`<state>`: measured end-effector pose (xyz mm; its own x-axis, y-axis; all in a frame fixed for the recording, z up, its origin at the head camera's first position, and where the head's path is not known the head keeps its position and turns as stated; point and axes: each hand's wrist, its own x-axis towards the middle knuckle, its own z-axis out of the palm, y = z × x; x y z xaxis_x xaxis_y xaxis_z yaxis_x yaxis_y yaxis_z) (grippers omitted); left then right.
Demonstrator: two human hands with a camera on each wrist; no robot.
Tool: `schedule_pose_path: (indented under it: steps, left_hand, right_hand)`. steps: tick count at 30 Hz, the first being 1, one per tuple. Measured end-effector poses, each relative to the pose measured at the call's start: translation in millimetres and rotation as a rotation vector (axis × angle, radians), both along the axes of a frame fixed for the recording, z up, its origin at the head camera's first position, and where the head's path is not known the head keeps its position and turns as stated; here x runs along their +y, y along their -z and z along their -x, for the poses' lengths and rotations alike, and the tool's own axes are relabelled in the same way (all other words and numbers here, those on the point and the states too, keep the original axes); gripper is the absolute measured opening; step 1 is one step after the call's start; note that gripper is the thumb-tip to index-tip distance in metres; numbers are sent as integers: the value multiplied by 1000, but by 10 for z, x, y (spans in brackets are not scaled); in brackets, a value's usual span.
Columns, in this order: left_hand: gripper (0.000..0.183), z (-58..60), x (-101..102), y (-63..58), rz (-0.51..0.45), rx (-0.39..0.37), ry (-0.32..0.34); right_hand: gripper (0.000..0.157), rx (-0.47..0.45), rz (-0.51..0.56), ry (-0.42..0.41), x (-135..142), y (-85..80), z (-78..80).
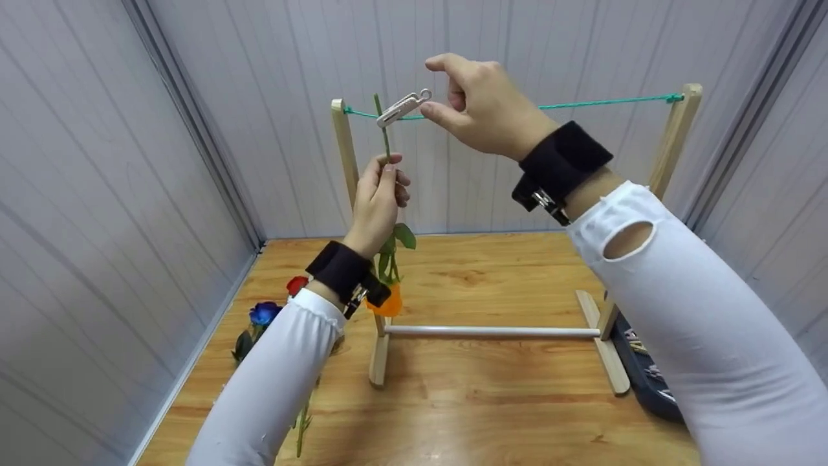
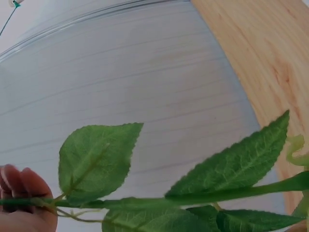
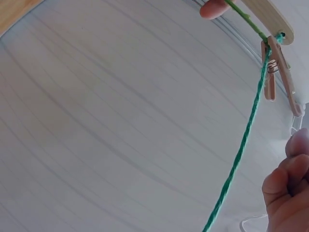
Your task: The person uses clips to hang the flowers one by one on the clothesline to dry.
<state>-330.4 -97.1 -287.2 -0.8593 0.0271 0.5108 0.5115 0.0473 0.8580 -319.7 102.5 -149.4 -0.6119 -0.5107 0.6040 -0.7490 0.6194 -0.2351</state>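
Observation:
An orange rose (image 1: 386,300) hangs head down, its green stem (image 1: 386,139) held by my left hand (image 1: 376,200). In the left wrist view the fingers curl round the stem beside green leaves (image 2: 99,162). A pale clothespin (image 1: 402,109) sits on the green cord (image 1: 608,103), and the stem's upper end passes at its jaws. In the right wrist view the clothespin (image 3: 285,72) clasps cord and stem together. My right hand (image 1: 488,103) is just right of the clothespin's ring end, thumb and forefinger spread with nothing between them; the other fingers are bent.
The cord spans two wooden posts (image 1: 676,139) joined by a white bar (image 1: 491,331). A blue rose (image 1: 265,313) and a red rose (image 1: 297,285) lie on the table (image 1: 491,414) at left. A dark tray (image 1: 653,395) with small items stands at right, partly behind the sleeve.

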Motion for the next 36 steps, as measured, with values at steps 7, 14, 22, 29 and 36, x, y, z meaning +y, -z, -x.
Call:
schedule_pose_path:
  steps: [7,14,22,29,36]
  left_hand:
    - [47,-57,-95,-15,61,9,-56]
    - [56,-263,-216,34,167,63,-73]
    - [33,-429,-240,224,269,165,-47]
    - [24,-523,-275,477,330,247,-21]
    - [48,-589,-290,691,417,279,-23]
  right_hand:
    - [44,83,62,-61,226,129,-67]
    - [17,104,118,-140,530,441,-55]
    - [27,138,84,-209,892,809,-89]
    - [43,71,37,-301,1129,1101,-288]
    - [48,39,62,-281,1395,1395,-463]
